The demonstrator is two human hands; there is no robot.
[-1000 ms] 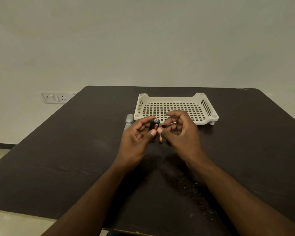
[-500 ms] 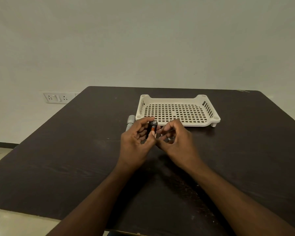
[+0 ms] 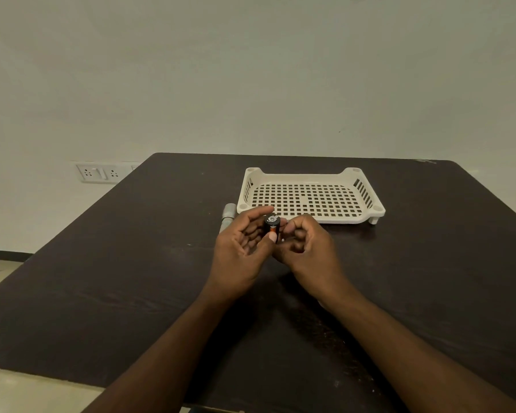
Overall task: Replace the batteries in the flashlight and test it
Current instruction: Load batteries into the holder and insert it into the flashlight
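So the person is holding the battery holder (image 3: 272, 224) (small black cylinder with an orange-banded cell showing in its side) in the left hand (image 3: 245, 248), pinched between thumb and fingers (image 3: 255, 212), standing roughly upright with its metal contact end pointing up and slightly away. It's hovering above the counter (image 3: 131, 263), just near of the white perforated tray (image 3: 310, 198).

The right hand (image 3: 306, 248) is sitting immediately right of the holder, fingers curled in tight. There's a tiny glint at its fingertips that might be another cell, but honestly I can't tell whether it's actually gripping anything.

The thing that matters: the holder's long axis is running near-vertical, and the right hand is coming at it from the side. So I'm guessing any cell going in has to line up parallel to that axis and slide into a side slot.

The grey flashlight body (image 3: 227, 217) is lying on the counter left of the tray, mostly hidden behind the left hand, with that hand much the closer one to it.
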